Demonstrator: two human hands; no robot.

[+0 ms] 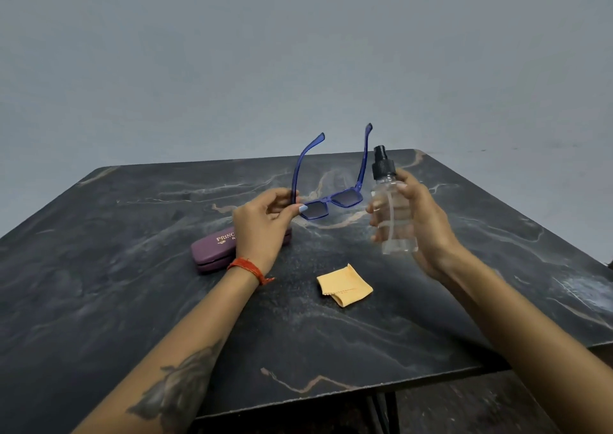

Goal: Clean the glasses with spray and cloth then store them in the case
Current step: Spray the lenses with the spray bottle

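Two containers appear above a dark marbled table [132,301]. At left, a purple glasses case [212,251] lies closed on the tabletop, its right part hidden behind the left hand [262,224]; its contents cannot be seen. At right, a clear spray bottle [394,211] with a black pump top is held upright off the table in the right hand [414,221], whose fingers curl round the body; the liquid level cannot be told.

The table's far edge runs just behind the raised glasses, its rounded far-right corner lies behind the bottle, and its near edge falls away at lower right. Bare tabletop spreads to the left of the case and in front of both forearms.

The left hand pinches one arm of the blue glasses [331,198] near its hinge, between thumb and fingers. The glasses hang with dark lenses downward and both arms pointing up, between the two hands and just left of the bottle. A folded yellow cloth [345,287] lies flat on the table, nearer the viewer, below the gap between the hands and apart from both.
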